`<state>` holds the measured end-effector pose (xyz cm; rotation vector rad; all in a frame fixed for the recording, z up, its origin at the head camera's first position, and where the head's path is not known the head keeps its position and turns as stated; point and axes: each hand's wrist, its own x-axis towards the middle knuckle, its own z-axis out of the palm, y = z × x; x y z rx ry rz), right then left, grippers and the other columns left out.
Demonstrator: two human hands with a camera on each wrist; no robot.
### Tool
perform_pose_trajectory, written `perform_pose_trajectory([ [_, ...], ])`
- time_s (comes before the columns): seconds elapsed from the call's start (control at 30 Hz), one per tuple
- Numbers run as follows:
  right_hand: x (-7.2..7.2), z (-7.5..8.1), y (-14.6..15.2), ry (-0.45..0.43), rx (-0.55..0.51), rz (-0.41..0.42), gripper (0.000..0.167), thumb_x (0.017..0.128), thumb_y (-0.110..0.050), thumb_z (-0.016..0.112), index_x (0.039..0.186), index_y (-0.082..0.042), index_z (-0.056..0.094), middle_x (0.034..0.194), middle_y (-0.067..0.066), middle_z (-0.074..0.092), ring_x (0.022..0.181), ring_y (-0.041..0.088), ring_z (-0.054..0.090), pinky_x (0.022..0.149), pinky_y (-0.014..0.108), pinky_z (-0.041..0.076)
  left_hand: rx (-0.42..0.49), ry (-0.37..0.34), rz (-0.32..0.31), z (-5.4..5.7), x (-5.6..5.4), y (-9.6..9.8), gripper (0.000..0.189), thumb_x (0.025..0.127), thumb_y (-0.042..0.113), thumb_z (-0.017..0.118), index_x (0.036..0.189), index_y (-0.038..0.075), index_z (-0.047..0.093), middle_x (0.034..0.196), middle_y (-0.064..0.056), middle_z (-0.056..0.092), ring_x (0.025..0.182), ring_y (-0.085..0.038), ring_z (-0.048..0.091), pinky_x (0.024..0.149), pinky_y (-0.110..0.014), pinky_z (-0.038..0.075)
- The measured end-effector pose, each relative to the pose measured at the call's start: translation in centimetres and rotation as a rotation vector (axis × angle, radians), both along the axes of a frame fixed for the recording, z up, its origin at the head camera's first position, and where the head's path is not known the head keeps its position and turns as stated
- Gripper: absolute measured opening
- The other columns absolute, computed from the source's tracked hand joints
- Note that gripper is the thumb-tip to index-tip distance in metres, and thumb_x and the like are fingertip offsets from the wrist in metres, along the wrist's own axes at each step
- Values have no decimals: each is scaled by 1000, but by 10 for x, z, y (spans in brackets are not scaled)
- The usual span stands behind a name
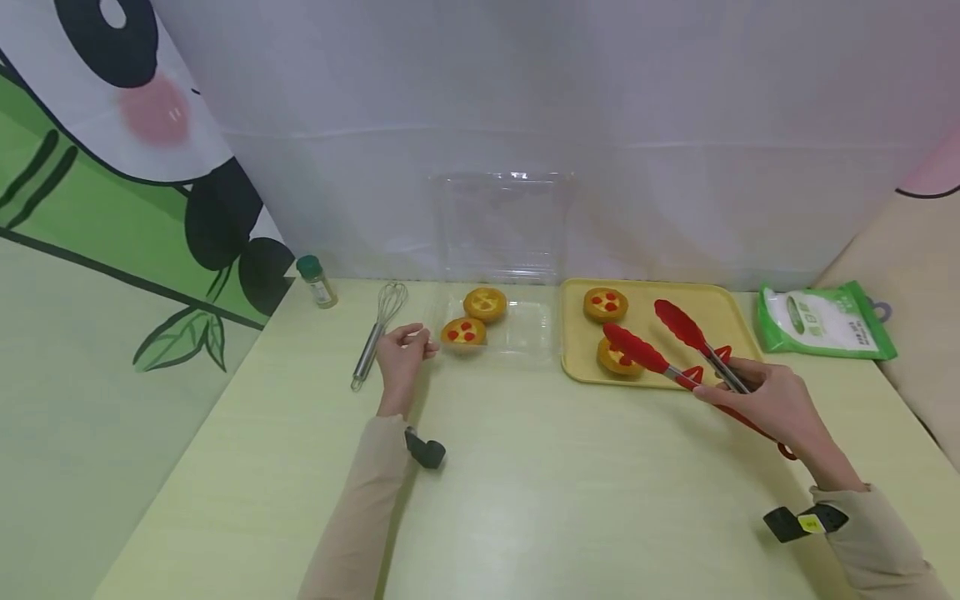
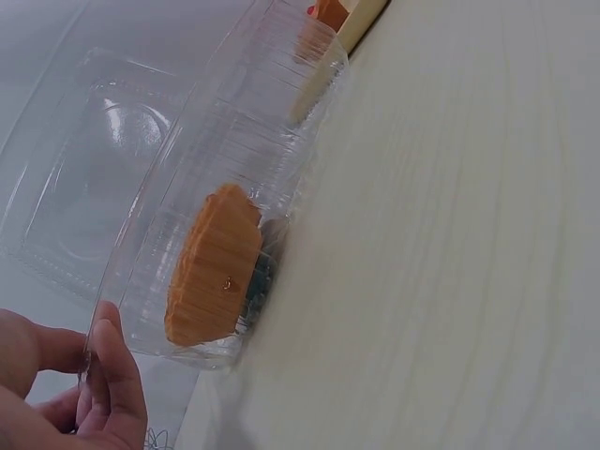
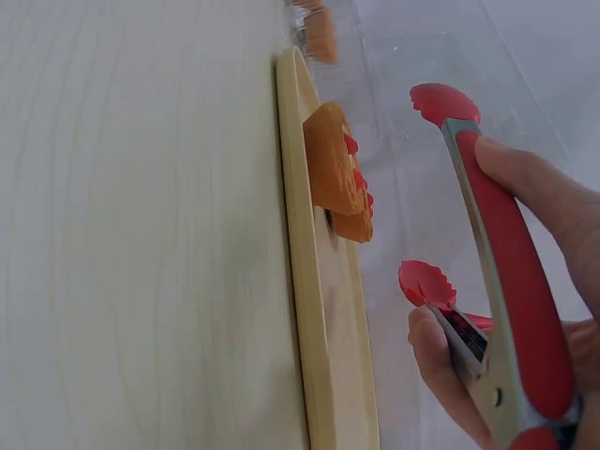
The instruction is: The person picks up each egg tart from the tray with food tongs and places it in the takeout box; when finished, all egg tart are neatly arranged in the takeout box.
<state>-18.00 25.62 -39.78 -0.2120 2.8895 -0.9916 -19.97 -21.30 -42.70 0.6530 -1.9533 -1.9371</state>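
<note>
My left hand pinches the left rim of a clear plastic container, its lid raised behind it; the left wrist view shows thumb and finger on the rim. Inside the container, toward its left, lie two egg tarts, one with yellow pieces and one with red pieces. My right hand holds red-tipped tongs, spread apart with nothing between their tips. They hover over a yellow tray bearing two more tarts, the back one and the front one, partly hidden by the tongs.
A metal whisk lies left of my left hand. Behind it stands a small green-capped jar. A green and white packet lies right of the tray. A white cloth backdrop rises along the table's back edge.
</note>
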Motion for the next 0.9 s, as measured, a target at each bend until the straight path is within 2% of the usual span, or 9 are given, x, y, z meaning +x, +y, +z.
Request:
perform_pose_trajectory([
  [0.13,-1,-3,5,7,11,-23,64,84,-50,72,120,2,64,77,7,58,77,23,43,50,27,32,4,1,-1,-1,0,-1,31,94,2,60,121,-12,58,88,-13,59,56,-3,64,59,-14,59],
  [0.23,-5,-4,7,16,8,-28,59,83,-51,73,113,-1,67,72,5,55,73,20,42,47,27,31,3,-1,0,-1,0,-1,31,94,3,60,121,-11,59,88,-12,59,56,-3,63,59,-14,59],
  [0.4,-20,-2,2,23,36,-5,56,81,-55,73,104,-4,67,63,0,39,63,17,37,45,28,26,6,10,1,-2,-1,-1,30,94,1,60,121,-12,59,94,-22,60,56,-3,63,58,-14,58],
  [0.53,-34,5,-7,15,52,32,56,79,-57,74,95,-4,66,60,-4,31,58,14,33,45,28,25,4,9,-4,-1,0,1,30,94,1,60,121,-12,59,92,-20,60,56,-2,63,59,-13,58],
  [0.7,-51,14,-22,26,76,66,56,77,-58,75,76,-5,58,57,-5,27,53,12,26,44,26,22,6,2,3,-1,1,1,30,94,2,60,121,-12,59,87,-13,59,56,-3,64,59,-14,59],
  [0.9,-71,18,-38,22,105,99,61,76,-60,75,61,-11,41,56,-5,23,51,11,21,44,24,18,-3,14,9,-1,2,1,30,94,2,60,120,-12,59,88,-15,60,56,-3,64,59,-15,59],
])
